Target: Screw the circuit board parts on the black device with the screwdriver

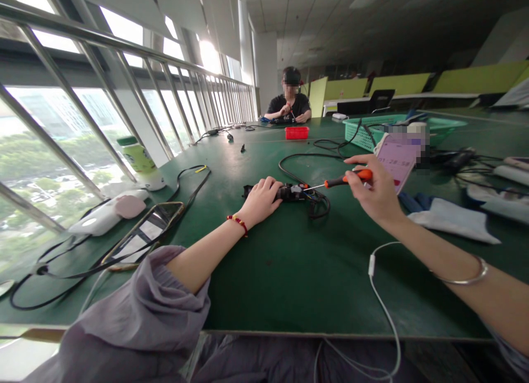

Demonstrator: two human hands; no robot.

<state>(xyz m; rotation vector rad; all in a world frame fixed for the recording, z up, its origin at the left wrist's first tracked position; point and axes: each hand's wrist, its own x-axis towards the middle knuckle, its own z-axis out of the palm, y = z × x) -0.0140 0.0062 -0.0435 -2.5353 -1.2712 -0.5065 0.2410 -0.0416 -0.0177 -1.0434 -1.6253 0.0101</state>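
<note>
My left hand (263, 200) is closed over a black device (294, 193) lying on the green table, its fingers bent across the top. Loose wires and a black cable (319, 205) come out of the device's right end. In my right hand (374, 187) is a screwdriver (347, 179) with an orange and black handle, held between thumb and fingers. Its thin metal shaft points left, and the tip meets the wired end of the device. Which screw or part the tip touches is too small to tell.
A phone showing a timer (394, 160) leans by a green basket (359, 135). A small red box (296, 133) sits farther back, before a seated person (289, 99). Another phone (144, 234), a bottle (140, 162) and a strap lie left. A white cable (371, 265) hangs over the front edge.
</note>
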